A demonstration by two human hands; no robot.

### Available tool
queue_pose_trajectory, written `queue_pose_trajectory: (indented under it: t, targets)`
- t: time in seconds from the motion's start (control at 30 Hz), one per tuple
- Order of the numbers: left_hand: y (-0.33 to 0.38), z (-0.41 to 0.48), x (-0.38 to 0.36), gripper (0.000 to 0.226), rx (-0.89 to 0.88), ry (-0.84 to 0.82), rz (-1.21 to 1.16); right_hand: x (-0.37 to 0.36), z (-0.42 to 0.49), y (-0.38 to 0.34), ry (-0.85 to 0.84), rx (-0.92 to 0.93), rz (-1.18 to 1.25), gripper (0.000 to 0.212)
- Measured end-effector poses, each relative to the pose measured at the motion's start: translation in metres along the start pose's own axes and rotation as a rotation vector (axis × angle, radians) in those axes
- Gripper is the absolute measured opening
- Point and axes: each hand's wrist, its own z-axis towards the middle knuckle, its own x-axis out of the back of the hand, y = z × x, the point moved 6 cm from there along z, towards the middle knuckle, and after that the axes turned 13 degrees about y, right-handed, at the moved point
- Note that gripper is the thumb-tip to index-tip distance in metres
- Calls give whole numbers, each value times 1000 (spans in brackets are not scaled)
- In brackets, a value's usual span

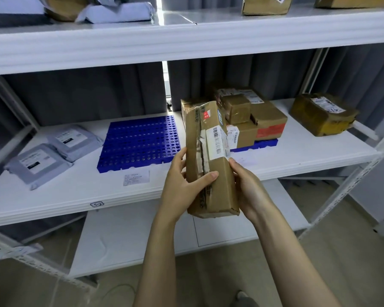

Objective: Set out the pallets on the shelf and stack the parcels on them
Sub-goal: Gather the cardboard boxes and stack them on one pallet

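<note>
**DESK:** Where is the long parcel (208,160)?

**FLOOR:** In the air, stood on end in front of the middle shelf (75,196). The left hand (182,185) wraps its lower left side, with the thumb across the front. The right hand (251,191) clasps the lower right edge. Each grip is closed on the cardboard and holds nothing else.

**DESK:** What could go wrong?

**FLOOR:** Both grips sit low, so the tall top could swing over. Loose tape down the front may snag. Behind it, the loaded pallet (264,144) already carries a stack of boxes (253,120). Forcing this one in could, I judge, knock the small top box off. The empty pallet (140,142) to its left looks safer, but the parcel would likely topple if set on end. The grey mailers (53,156) and the lone box (321,114) lie on bare shelf, off any pallet.
</note>
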Motion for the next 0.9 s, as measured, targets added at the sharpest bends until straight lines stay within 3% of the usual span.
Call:
queue_pose_trajectory:
  t: [0.1,0.23,0.33,0.4,0.5,0.63,0.77,0.9]
  targets:
    - [-5,4,1,102,59,102,-20,-2,3,-2,25,48,-49,38]
    - [-6,9,2,87,89,236,-85,-17,1,-3,-85,48,-57,58]
    - [-3,11,-1,67,60,230,-106,-22,3,-6,-107,38,-14,53]
    - [-5,15,-3,65,101,193,-156,-23,9,-8,-113,27,10,42]
    - [-9,22,-6,64,184,128,-201,-27,19,-13,-132,13,5,44]
    - [-11,38,-5,66,206,187,-231,-30,40,-23,-95,47,-45,32]
    - [-12,63,-12,63,224,313,-279,-26,67,-40,-16,139,-175,47]
    - [-13,87,-31,64,229,341,-275,-22,88,-60,-53,244,-325,49]
